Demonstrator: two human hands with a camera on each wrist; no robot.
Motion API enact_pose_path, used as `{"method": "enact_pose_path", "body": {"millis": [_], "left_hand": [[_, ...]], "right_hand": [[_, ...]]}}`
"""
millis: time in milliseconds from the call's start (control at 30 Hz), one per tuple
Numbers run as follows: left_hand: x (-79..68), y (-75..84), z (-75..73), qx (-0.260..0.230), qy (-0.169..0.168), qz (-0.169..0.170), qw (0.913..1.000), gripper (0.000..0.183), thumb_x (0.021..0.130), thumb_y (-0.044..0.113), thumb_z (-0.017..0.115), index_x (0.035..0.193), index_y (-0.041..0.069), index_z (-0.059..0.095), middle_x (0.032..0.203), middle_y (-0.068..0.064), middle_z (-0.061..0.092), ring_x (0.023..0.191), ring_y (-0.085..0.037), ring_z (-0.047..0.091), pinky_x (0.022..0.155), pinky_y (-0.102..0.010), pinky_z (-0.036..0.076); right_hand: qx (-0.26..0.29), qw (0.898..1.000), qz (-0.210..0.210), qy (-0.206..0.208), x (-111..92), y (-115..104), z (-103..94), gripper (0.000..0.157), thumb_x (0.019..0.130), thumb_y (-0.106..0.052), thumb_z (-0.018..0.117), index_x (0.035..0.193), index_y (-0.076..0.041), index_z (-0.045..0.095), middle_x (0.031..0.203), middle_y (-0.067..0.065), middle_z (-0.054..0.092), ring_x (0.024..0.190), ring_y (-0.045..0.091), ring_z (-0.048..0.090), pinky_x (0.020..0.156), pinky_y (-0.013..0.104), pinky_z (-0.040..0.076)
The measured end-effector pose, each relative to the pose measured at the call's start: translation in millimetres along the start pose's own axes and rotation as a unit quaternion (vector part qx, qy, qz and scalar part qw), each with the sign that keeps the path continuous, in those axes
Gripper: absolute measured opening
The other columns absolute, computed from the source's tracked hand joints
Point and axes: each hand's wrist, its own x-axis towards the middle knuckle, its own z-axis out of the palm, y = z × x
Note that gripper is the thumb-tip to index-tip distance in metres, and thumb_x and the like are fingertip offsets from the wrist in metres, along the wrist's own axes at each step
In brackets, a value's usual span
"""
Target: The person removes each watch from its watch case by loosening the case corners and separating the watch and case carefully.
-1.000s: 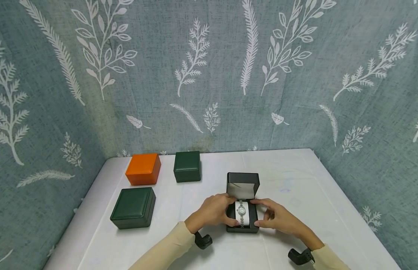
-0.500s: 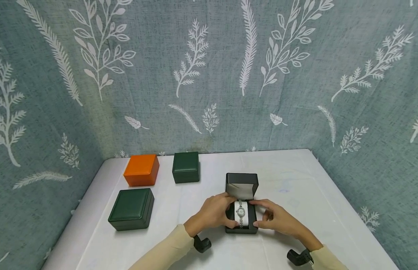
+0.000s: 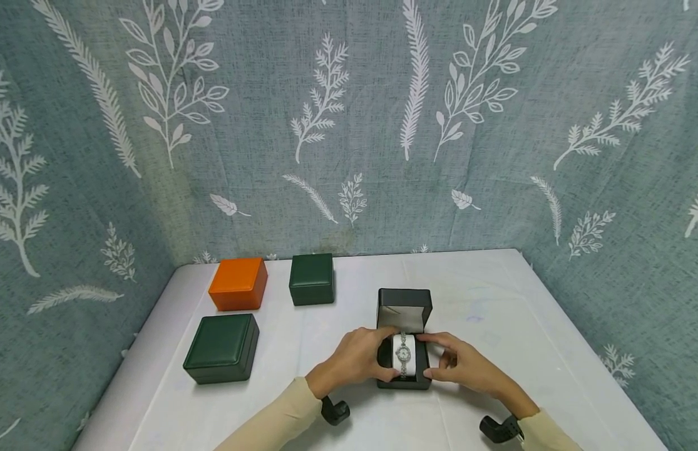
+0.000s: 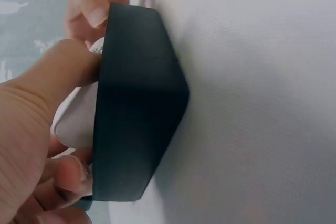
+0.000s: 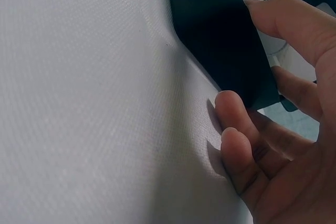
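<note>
A dark watch box (image 3: 404, 384) stands on the table with its lid (image 3: 404, 297) raised at the back. Inside is a white cushion (image 3: 410, 363) wrapped by a silvery bracelet watch (image 3: 403, 354), dial up. My left hand (image 3: 355, 355) reaches over the box's left side and holds the cushion, thumb at its near end, fingers at its far end. In the left wrist view the cushion (image 4: 79, 119) shows between that thumb and the fingers. On the right side, my right hand (image 3: 458, 362) grips the box between thumb and index finger, while its other fingers (image 5: 233, 111) rest low beside the box.
Three closed boxes stand to the left on the white-covered table (image 3: 326, 401): an orange one (image 3: 238, 283), a small green one (image 3: 312, 279) and a larger green one (image 3: 221, 347). Patterned cloth (image 3: 349, 125) rises behind and at both sides.
Both hands stay at the box. The left hand's fingers have shifted slightly at the cushion, which has moved a touch within the box.
</note>
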Motion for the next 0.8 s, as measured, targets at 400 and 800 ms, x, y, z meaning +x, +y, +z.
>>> {"method": "enact_pose_path", "body": {"millis": [400,800], "left_hand": [[1.1,-3.9,1.1,-0.055,0.004,0.003,0.9985,0.070,0.077,0.032,0.092,0.134,0.003,0.063,0.110,-0.003,0.074,0.085,-0.001,0.060,0.076,-0.018,0.049],[0.0,-15.5,8.3,-0.081,0.035,0.010,0.9960,0.067,0.083,0.037,0.088,0.137,0.016,0.054,0.125,0.000,0.070,0.108,-0.010,0.067,0.090,-0.030,0.053]], "right_hand": [[0.003,1.000,-0.006,-0.002,0,2,0.7,0.066,0.090,-0.027,0.082,0.150,-0.020,0.054,0.136,0.013,0.051,0.078,0.015,0.057,0.068,0.028,0.049],[0.006,1.000,-0.007,-0.007,0,1,-0.7,0.067,0.091,-0.027,0.081,0.151,-0.019,0.053,0.142,0.015,0.048,0.079,0.015,0.057,0.068,0.029,0.049]]}}
